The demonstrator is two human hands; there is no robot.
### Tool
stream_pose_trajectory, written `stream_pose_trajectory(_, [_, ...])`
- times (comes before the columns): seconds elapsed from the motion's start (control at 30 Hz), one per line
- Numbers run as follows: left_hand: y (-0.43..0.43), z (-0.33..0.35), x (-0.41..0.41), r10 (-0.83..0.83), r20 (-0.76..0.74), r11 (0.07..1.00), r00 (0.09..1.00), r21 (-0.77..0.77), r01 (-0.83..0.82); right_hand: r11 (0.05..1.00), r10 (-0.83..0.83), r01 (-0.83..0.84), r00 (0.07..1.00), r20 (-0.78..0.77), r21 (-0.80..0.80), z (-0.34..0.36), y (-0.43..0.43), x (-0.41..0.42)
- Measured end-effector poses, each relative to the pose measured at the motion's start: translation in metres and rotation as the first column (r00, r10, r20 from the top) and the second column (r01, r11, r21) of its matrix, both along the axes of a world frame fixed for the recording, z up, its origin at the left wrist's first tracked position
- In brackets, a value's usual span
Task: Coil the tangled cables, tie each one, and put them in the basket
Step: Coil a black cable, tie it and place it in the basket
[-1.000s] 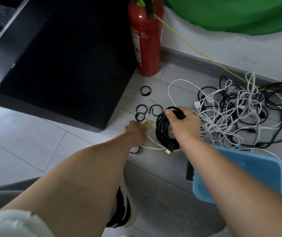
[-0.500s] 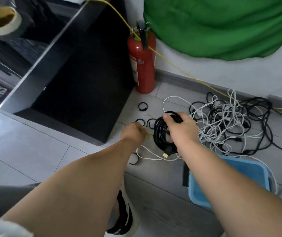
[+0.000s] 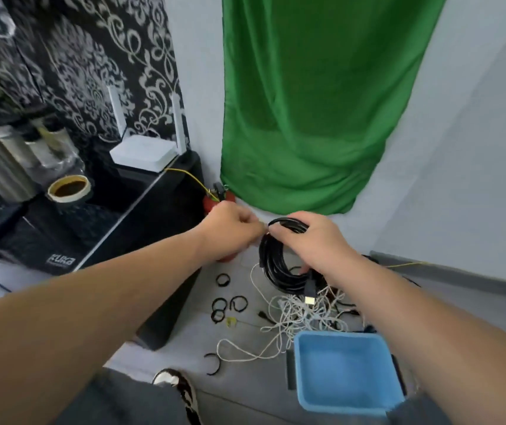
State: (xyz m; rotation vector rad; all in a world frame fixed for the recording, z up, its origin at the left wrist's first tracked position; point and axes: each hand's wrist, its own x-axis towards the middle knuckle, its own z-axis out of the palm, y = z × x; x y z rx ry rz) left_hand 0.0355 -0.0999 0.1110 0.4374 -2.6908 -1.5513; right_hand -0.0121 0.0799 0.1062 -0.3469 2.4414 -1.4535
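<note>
My right hand (image 3: pixel 310 240) grips a coiled black cable (image 3: pixel 273 268) raised above the floor, its plug (image 3: pixel 309 294) dangling below. My left hand (image 3: pixel 230 228) is next to the coil's top with fingers pinched together on something small at the coil; what it is I cannot make out. A tangle of white and black cables (image 3: pixel 304 314) lies on the floor under the coil. Several black ring ties (image 3: pixel 224 305) lie to the left of the tangle. The blue basket (image 3: pixel 301 357) stands on the floor at the lower right.
A black cabinet (image 3: pixel 166 240) stands on the left, with a white router (image 3: pixel 141 154) and a tape roll (image 3: pixel 69 188) on top. A red fire extinguisher (image 3: pixel 212 200) sits behind my left hand. A green cloth (image 3: pixel 307 102) hangs on the wall. My shoe (image 3: pixel 181 391) is below.
Both hands rose from the floor, the right one lifting the black coil with it. My left hand left the ties on the floor and came up beside the coil. The camera tilted upward.
</note>
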Motion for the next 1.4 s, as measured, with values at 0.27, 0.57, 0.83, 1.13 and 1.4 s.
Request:
stream_pose_trajectory(0.27, [-0.001, 0.054, 0.047, -0.096, -0.108, 0.988, 0.989, 0.109, 0.108, 0.980, 0.036, -0.030, 0.999, 0.029, -0.195, 0.033, 0.008, 0.049])
stream_pose_trajectory(0.57, [0.011, 0.057, 0.032, -0.216, -0.178, 0.976, 0.960, -0.071, 0.207, 0.981, 0.050, -0.056, 0.998, -0.039, -0.188, 0.030, 0.017, 0.033])
stream_pose_trajectory(0.83, [0.011, 0.054, 0.011, -0.153, -0.126, 0.986, 0.980, 0.047, 0.160, 0.972, 0.203, -0.211, 0.975, -0.086, -0.103, 0.024, 0.010, 0.014])
stream_pose_trajectory(1.13, [-0.002, 0.045, 0.005, -0.321, -0.013, 0.817, 0.947, 0.502, 0.284, 0.940, 0.323, -0.329, 0.944, -0.071, -0.096, 0.034, 0.020, 0.008])
stream_pose_trajectory(1.4, [-0.007, 0.047, 0.007, -0.204, -0.118, 0.791, 0.972, 0.564, 0.235, 0.943, 0.273, -0.282, 0.959, -0.074, -0.175, 0.040, 0.023, 0.007])
